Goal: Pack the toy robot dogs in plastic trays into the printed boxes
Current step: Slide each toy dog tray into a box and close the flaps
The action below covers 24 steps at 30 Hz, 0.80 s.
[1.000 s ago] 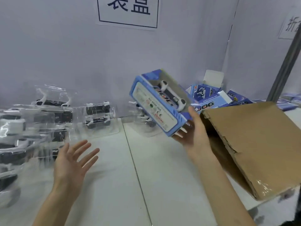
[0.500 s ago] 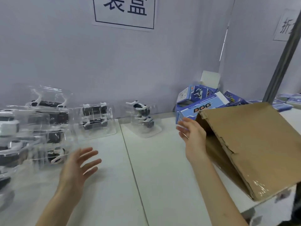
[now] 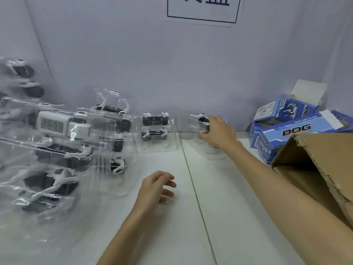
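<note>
The white tabletop (image 3: 172, 226) is split by a seam (image 3: 196, 197) running front to back. Left of the seam lie clear plastic trays with toy robot dogs: a single tray (image 3: 155, 131) just beside it near the wall, and a jumbled heap of trays (image 3: 57, 150) farther left. Right of the seam, another tray (image 3: 202, 131) sits near the wall. Further right stand blue printed boxes (image 3: 298, 131) and a brown cardboard carton (image 3: 321, 169).
</note>
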Each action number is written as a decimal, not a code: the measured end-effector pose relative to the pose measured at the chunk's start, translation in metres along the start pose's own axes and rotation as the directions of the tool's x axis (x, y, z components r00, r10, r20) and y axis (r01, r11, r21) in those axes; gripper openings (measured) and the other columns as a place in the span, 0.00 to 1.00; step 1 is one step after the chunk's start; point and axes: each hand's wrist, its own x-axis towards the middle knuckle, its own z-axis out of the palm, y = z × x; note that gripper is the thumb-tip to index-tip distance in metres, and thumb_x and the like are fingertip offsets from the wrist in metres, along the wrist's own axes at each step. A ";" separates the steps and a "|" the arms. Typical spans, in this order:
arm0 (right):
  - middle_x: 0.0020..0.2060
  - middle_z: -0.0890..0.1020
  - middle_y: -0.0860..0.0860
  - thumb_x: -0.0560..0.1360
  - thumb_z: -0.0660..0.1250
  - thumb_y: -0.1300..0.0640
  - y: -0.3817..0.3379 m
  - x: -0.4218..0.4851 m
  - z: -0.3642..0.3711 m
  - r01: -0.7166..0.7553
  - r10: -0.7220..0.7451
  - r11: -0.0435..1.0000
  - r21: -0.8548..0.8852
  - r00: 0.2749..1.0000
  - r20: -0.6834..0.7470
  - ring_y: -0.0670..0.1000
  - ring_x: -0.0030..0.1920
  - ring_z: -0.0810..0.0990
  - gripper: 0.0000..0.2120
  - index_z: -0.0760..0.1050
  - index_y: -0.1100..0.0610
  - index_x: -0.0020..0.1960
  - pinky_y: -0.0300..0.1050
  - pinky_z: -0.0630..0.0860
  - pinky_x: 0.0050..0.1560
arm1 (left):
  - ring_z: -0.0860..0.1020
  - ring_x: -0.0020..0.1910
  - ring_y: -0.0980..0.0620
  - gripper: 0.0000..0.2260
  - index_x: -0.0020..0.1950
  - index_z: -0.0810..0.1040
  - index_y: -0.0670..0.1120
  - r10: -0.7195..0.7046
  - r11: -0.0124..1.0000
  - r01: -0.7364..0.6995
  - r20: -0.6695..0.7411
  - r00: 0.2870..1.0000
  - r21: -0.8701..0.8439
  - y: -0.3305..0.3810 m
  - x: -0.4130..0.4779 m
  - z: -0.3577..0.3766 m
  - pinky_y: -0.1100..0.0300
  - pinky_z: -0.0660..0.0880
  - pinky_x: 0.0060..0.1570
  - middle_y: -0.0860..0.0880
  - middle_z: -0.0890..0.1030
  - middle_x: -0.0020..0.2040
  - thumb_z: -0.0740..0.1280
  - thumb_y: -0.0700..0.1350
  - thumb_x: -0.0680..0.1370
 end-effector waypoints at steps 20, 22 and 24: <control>0.56 0.72 0.45 0.74 0.74 0.54 0.036 -0.145 -0.029 0.325 -0.215 0.853 0.408 0.932 -0.292 0.46 0.47 0.78 0.09 0.78 0.47 0.53 0.32 0.74 0.45 | 0.80 0.55 0.50 0.10 0.59 0.77 0.51 -0.023 0.973 -0.029 -0.220 0.975 -0.231 0.001 0.007 -0.011 0.53 0.75 0.50 0.50 0.81 0.58 0.60 0.53 0.83; 0.59 0.70 0.40 0.75 0.73 0.51 0.042 -0.177 -0.023 0.301 -0.278 0.860 0.413 0.954 -0.116 0.47 0.49 0.78 0.09 0.79 0.45 0.54 0.36 0.76 0.49 | 0.79 0.59 0.49 0.13 0.64 0.76 0.52 -0.020 0.972 -0.023 -0.179 0.984 -0.235 0.000 0.008 -0.012 0.53 0.74 0.52 0.51 0.80 0.62 0.59 0.55 0.83; 0.63 0.64 0.33 0.75 0.71 0.45 0.045 -0.197 -0.023 0.254 -0.331 0.889 0.382 0.932 0.150 0.47 0.49 0.78 0.13 0.76 0.41 0.59 0.40 0.76 0.53 | 0.77 0.62 0.50 0.16 0.68 0.74 0.54 -0.005 0.979 -0.011 -0.080 0.997 -0.205 -0.002 0.008 -0.010 0.54 0.73 0.55 0.52 0.77 0.66 0.59 0.57 0.83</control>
